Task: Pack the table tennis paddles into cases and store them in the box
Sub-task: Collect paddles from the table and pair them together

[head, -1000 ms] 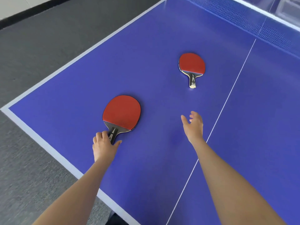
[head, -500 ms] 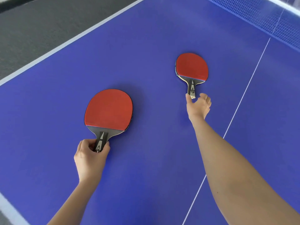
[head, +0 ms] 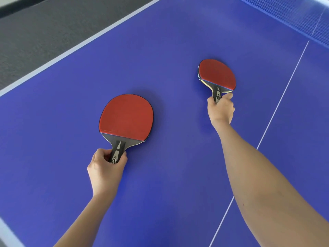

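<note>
Two red-faced paddles with grey-and-black handles lie on the blue table tennis table [head: 178, 175]. The near paddle [head: 127, 116] is at centre left; my left hand [head: 105, 168] grips its handle from below, fingers curled round it. The far paddle [head: 217, 74] is at upper right, its near edge tilted slightly off the table; my right hand [head: 221, 109] holds its handle with arm stretched out. No case or box is in view.
The net [head: 293, 16] crosses the upper right corner. A white centre line [head: 277, 106] runs down the table to the right of my right arm. The table's white left edge [head: 71, 49] borders grey carpet floor [head: 35, 32].
My right hand reached forward and closed on the far paddle's handle. My left hand tightened its grip on the near paddle's handle. The camera moved forward over the table.
</note>
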`<state>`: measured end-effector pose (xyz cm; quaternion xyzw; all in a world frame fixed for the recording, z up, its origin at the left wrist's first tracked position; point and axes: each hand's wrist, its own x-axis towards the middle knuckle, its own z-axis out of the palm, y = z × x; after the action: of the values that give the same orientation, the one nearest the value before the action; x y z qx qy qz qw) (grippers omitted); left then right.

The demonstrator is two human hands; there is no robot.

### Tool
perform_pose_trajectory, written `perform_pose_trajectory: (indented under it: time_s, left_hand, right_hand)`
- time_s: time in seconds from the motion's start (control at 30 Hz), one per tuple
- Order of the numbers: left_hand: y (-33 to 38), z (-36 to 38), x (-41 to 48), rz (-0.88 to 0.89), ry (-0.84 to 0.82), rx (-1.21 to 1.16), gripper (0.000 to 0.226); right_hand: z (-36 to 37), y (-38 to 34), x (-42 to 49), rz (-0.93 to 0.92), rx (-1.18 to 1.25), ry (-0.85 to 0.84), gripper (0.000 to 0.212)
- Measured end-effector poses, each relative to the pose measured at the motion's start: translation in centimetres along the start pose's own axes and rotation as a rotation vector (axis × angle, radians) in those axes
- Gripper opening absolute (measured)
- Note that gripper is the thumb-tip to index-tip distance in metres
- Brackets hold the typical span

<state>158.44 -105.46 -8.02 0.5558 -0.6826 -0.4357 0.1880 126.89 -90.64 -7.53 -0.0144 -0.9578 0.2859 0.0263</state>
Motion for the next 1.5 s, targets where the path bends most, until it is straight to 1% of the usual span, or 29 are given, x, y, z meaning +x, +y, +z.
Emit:
perform_pose_trajectory:
  time_s: [0.13,0.3,0.4,0.53,0.73,0.87,0.93,1.1,1.23,1.3,1.4,1.5]
  left_hand:
    - [0.5,-1.1,-0.7,-0.009,0.005,-0.004,0.021]
    - [0.6,-3.1,-2.9,-0.021,-0.018,-0.004,0.022]
    - [-0.3,-4.4,-5.3,-0.037,-0.059,0.004,0.022]
    - [-2.6,-5.9,-8.8,-0.062,-0.102,0.019,0.024]
    - [-5.6,-7.0,-13.2,-0.074,-0.143,0.071,0.025]
    - [-5.8,-6.6,-14.4,-0.112,-0.181,0.042,0.024]
    - [-5.7,-6.7,-14.5,-0.146,-0.213,-0.001,0.028]
    - [-6.5,-7.3,-14.3,-0.246,-0.376,-0.077,0.028]
    - [-7.2,-8.2,-13.9,-0.461,-0.542,-0.348,0.017]
    - [-7.2,-8.6,-13.6,-0.522,-0.592,-0.466,0.019]
    - [-7.0,-8.8,-13.2,-0.549,-0.621,-0.471,0.027]
    - [-7.0,-8.8,-13.0,-0.526,-0.652,-0.43,0.029]
  right_hand:
    - [-1.0,-0.3,-4.8,0.023,0.167,0.017,0.028]
    - [-2.5,-0.1,-15.2,0.034,0.331,0.0,0.028]
    - [-3.5,0.3,-22.5,0.031,0.371,-0.009,0.029]
    - [-4.7,1.2,-31.3,0.085,0.395,-0.016,0.029]
    - [-6.1,2.2,-40.2,0.064,0.373,0.004,0.032]
    - [-6.3,2.5,-43.6,0.05,0.347,-0.015,0.035]
    - [-6.3,2.4,-44.5,0.034,0.334,-0.027,0.036]
    - [-5.9,1.8,-44.9,0.016,0.318,-0.08,0.029]
    - [-4.9,1.1,-45.1,0.015,0.296,-0.126,0.025]
    - [-4.4,1.1,-45.2,0.034,0.265,-0.167,0.025]
    - [-3.9,1.2,-45.3,0.058,0.215,-0.211,0.026]
    - [-4.0,1.0,-45.2,0.017,0.156,-0.199,0.032]
